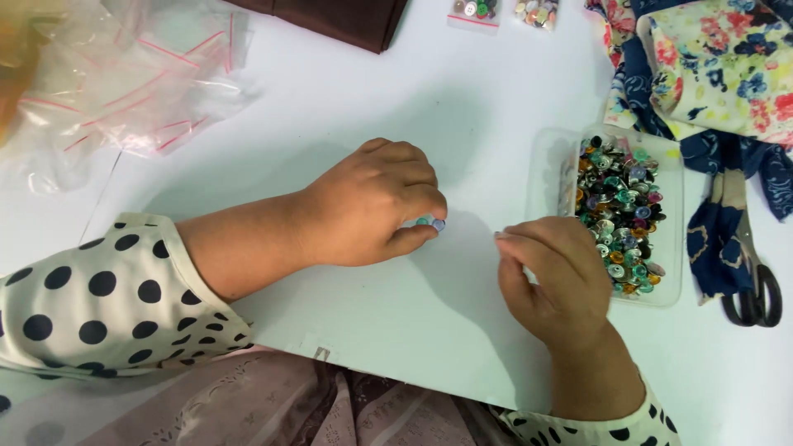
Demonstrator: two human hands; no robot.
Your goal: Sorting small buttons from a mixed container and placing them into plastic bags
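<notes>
My left hand (372,202) rests on the white table (462,107) with its fingers curled over a few small coloured buttons (433,223), which peek out at the fingertips. My right hand (555,277) hovers a little to the right, thumb and forefinger pinched together; whether anything is between them I cannot tell. Just right of that hand stands a clear plastic tray (673,239) heaped with several shiny buttons (624,211) in green, gold, black and purple. Both sleeves are white with black dots.
Floral fabric (710,66) lies at the upper right, with dark-handled scissors (756,281) below it. Clear zip bags with red strips (140,83) are piled at the upper left. Two small bags of buttons (504,10) and a brown cloth (339,21) sit at the far edge.
</notes>
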